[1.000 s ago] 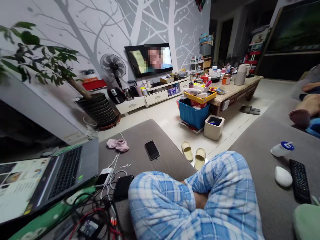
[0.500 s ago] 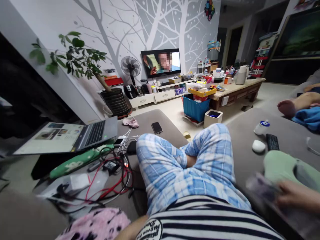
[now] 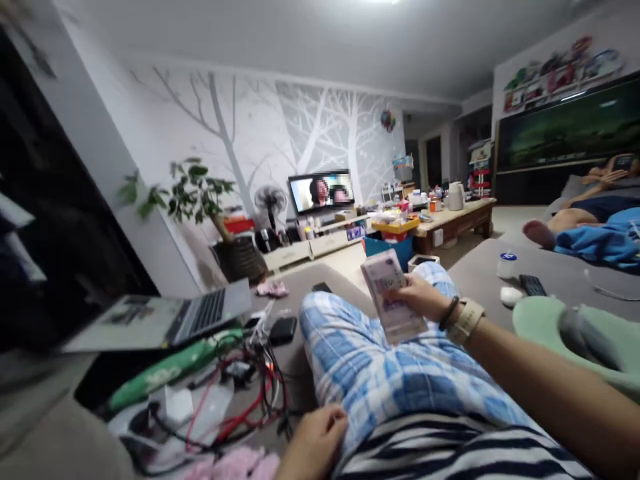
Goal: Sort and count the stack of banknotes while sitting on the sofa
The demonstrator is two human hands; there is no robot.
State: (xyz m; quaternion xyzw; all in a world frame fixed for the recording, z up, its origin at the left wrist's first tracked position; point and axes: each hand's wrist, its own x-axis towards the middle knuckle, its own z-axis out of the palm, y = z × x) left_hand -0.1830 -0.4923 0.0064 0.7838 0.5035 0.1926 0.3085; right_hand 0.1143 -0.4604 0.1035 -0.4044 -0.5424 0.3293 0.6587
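Laptop left of knees, remote right.

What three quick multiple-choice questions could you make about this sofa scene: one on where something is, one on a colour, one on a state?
1. Where does the stack of banknotes sit?
A. on the laptop
B. in the right hand, above the knee
C. on the floor

2. What colour are the checked trousers?
A. blue and white
B. red and black
C. plain green

3. How is the laptop?
A. shut
B. open
C. upside down

Answers: 1 B, the right hand has its fingers closed round the stack. 2 A, the checks are blue and white. 3 B, both keyboard and screen show.
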